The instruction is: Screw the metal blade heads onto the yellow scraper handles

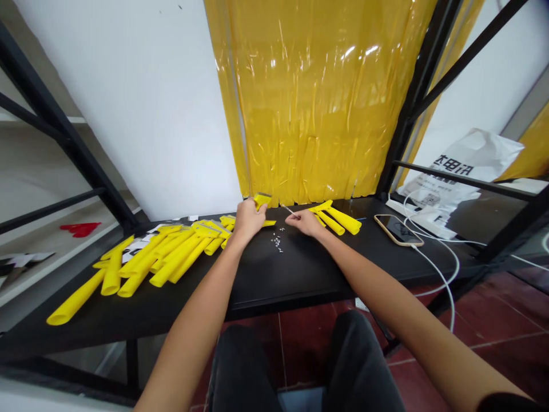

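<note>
Near the back of the black table, my left hand (250, 216) is closed around a yellow scraper (262, 199), its wide head with a grey blade edge pointing up and right. My right hand (305, 222) pinches a thin, light-coloured rod-like tool (288, 209), whose exact kind is too small to make out. Its tip points left toward the scraper and is apart from it. Several tiny silvery screws (277, 241) lie scattered on the table between my hands. To the left is a heap of yellow scrapers (184, 252) with hollow handles; a smaller group (343, 220) rests beside my right hand.
A phone (398, 230) with a white cable (448, 286) lies on the right of the black table (274, 280). Behind it stands a white plastic bag (463, 166). Black metal frame posts (412, 109) rise at both sides, and yellow plastic film (317, 103) covers the back.
</note>
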A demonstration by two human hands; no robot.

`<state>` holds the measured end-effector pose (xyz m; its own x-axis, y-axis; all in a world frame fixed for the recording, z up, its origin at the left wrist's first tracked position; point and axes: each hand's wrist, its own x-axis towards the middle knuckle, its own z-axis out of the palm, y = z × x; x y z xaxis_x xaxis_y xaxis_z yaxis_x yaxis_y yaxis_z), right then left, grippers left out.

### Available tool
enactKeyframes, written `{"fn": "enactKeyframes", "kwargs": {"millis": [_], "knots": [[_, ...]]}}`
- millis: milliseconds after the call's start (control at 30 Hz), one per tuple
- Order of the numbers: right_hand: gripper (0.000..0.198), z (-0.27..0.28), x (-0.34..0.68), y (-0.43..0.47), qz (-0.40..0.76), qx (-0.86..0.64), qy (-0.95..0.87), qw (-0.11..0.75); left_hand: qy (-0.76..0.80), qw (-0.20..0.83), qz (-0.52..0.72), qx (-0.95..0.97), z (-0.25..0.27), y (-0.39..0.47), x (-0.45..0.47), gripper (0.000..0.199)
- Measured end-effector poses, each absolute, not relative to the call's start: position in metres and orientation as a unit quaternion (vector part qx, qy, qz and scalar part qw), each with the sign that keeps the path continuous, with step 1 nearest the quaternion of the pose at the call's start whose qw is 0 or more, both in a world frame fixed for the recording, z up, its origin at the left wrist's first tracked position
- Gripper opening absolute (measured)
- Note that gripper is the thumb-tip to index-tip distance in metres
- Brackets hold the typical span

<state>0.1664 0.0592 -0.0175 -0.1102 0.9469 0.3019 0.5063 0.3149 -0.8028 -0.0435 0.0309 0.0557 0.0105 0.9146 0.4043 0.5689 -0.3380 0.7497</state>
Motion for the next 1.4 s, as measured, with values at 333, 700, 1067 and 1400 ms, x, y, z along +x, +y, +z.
{"fn": "enactKeyframes", "kwargs": {"millis": [333, 700, 1067, 1400], "knots": [[0.018, -0.036, 0.162, 0.069, 0.126, -0.516, -0.801, 0.277, 0.398, 0.519, 0.472, 0.592, 0.061, 0.033, -0.054, 0.014], [0.023, -0.031, 0.161, 0.061, 0.140, -0.458, -0.831, 0.282, 0.365, 0.615, 0.452, 0.534, 0.053, 0.046, -0.063, 0.007], [0.014, -0.025, 0.163, 0.060, 0.151, -0.465, -0.804, 0.338, 0.366, 0.609, 0.431, 0.556, 0.046, 0.052, -0.065, 0.013], [0.033, 0.013, 0.161, 0.043, 0.322, -0.342, -0.642, 0.606, 0.382, 0.583, 0.398, 0.596, 0.043, 0.043, -0.053, 0.018]]}}
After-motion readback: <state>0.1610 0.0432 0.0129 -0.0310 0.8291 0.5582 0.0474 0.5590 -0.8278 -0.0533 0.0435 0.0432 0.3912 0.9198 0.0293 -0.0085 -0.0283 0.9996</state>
